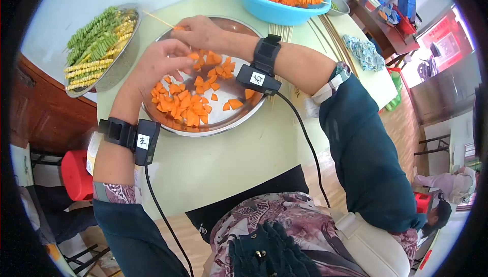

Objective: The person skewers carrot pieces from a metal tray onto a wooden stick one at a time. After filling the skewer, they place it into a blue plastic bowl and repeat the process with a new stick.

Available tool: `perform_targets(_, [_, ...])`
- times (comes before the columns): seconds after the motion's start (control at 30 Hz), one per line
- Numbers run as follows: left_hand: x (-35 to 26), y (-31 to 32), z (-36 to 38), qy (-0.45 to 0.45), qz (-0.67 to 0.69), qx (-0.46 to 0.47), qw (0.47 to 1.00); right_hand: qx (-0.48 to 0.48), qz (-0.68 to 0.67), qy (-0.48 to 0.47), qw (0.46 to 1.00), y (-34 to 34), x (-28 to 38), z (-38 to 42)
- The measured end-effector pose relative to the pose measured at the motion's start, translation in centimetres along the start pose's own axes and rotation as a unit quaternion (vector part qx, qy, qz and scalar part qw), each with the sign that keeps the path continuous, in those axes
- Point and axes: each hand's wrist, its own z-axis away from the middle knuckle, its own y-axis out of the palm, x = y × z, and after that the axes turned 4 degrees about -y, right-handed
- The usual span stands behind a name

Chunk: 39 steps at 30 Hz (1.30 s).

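Over the steel tray (231, 119), right hand (201, 32) fingers pinch a skewer (157, 19); left hand (160, 63) fingers curled; wristband tags unreadable.

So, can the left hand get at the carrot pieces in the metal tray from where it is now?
Probably yes. The left hand is already over the metal tray, right above the carrot pieces, and nothing lies between them. The right hand is at the far side, at a thin wooden stick.
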Motion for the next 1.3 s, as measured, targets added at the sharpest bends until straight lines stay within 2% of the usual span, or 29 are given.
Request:
perform_targets(0.07, [0.5,0.1,-0.3,-0.001,0.025,-0.009,1.000,0.025,-0.028,-0.022,0.999,-0.4,0.7,0.9])
perform_targets(0.23, [0.7,-0.9,-0.4,-0.011,0.065,-0.033,0.997,0.008,-0.029,-0.001,1.000,-0.7,1.3,1.3])
perform_targets(0.3, [0.5,-1.1,-0.2,-0.004,0.130,-0.075,0.989,0.015,-0.037,0.002,0.999,-1.1,1.4,1.6])
perform_targets(0.4, [1.6,-2.3,-0.7,0.010,0.137,-0.134,0.981,0.012,-0.052,-0.014,0.998,-1.0,1.4,1.5])
perform_targets(0.63, [1.4,-2.3,-0.7,-0.005,0.110,-0.163,0.980,0.048,-0.043,-0.006,0.998,-0.6,1.3,1.7])
perform_targets(0.97, [1.5,-2.2,-0.8,0.014,0.144,-0.126,0.981,0.068,0.013,-0.041,0.997,-0.5,0.9,1.9])
perform_targets(1.07, [1.6,-2.4,-0.9,0.014,0.162,-0.123,0.979,0.066,-0.010,-0.033,0.997,-0.6,1.2,2.0])
perform_targets(1.17, [1.7,-2.6,-0.9,-0.005,0.141,-0.123,0.982,0.047,-0.019,-0.025,0.998,-0.5,1.0,1.9])
perform_targets(1.23, [1.7,-2.4,-1.0,-0.055,0.143,-0.114,0.982,0.047,-0.015,-0.026,0.998,-0.6,1.1,2.0])
perform_targets(1.3, [1.5,-2.1,-1.0,-0.051,0.150,-0.115,0.981,0.047,-0.011,-0.027,0.998,-0.7,1.1,2.1])
